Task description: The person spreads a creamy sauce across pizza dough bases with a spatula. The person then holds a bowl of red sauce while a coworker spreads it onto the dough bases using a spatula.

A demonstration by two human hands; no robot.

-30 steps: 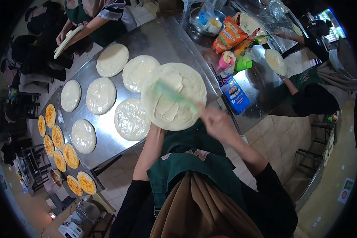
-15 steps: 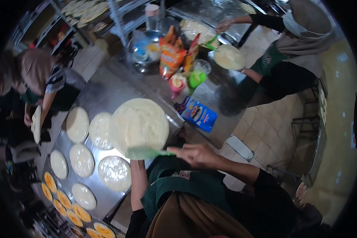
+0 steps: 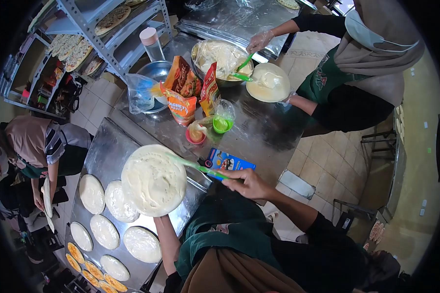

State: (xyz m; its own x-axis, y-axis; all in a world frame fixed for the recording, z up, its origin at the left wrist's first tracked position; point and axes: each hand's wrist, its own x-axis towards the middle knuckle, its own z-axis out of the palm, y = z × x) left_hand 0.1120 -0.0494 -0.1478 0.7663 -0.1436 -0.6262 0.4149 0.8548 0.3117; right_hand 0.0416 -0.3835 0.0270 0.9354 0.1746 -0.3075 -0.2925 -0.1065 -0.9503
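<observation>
The fingers of your right hand (image 3: 247,183) are closed around the handle of a green spatula (image 3: 196,166), its blade over the upper right part of the pale disc (image 3: 154,181) you are holding up. Your left hand (image 3: 163,220) is under that disc, bearing it from below at its lower edge; its fingers are hidden, so you cannot tell how they are bent. The disc's top is coated unevenly with an off-white spread. Beyond its left and lower edges, six glossy pale rounds (image 3: 104,231) lie on the steel table (image 3: 111,149), with smaller orange-topped rounds (image 3: 76,252) at the far lower left. Past your spatula, a blue box (image 3: 237,163) lies on the second table (image 3: 269,134), near a pink cup (image 3: 195,135) and a green cup (image 3: 222,125). Orange sauce pouches (image 3: 181,108) stand behind these, between a metal bowl (image 3: 157,70) and a large bowl of pale mixture (image 3: 219,56). At the right, a co-worker (image 3: 357,90) holds another pale disc (image 3: 268,83) and a utensil with a green handle; at the left, another person (image 3: 34,144) holds thin rounds (image 3: 47,198).
</observation>
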